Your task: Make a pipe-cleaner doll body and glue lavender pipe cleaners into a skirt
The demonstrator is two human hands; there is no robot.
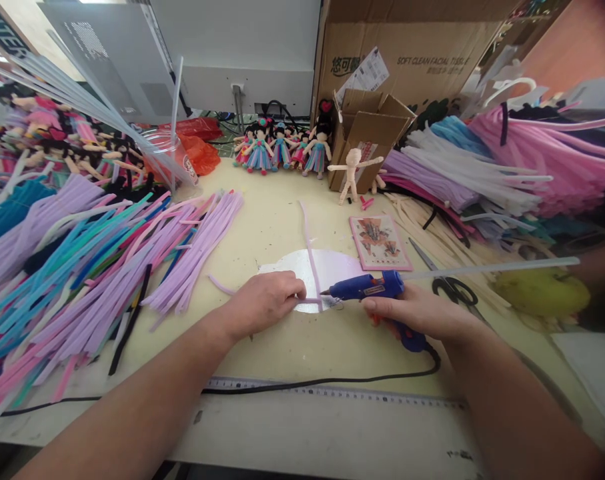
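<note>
A blue hot glue gun (365, 287) with a long clear glue stick (497, 267) out of its back is in my right hand (422, 310), fingers wrapped round its handle. My left hand (267, 300) pinches a lilac pipe cleaner (221, 285) that runs out past both sides of the hand. Another lilac pipe cleaner (309, 243) lies lengthwise over a shiny silver oval sheet (287, 260). The end of the held one meets it near its lower end. The glue gun's nozzle points at this joint, very close to it; I cannot tell whether it touches.
Bundles of coloured pipe cleaners (82, 267) cover the left side. Small dolls (279, 147), a bare doll figure (352, 172) and a cardboard box (367, 127) stand behind. Scissors (452, 288), a picture card (379, 242) and a green fruit (542, 290) lie right. A black cord (302, 383) crosses the front.
</note>
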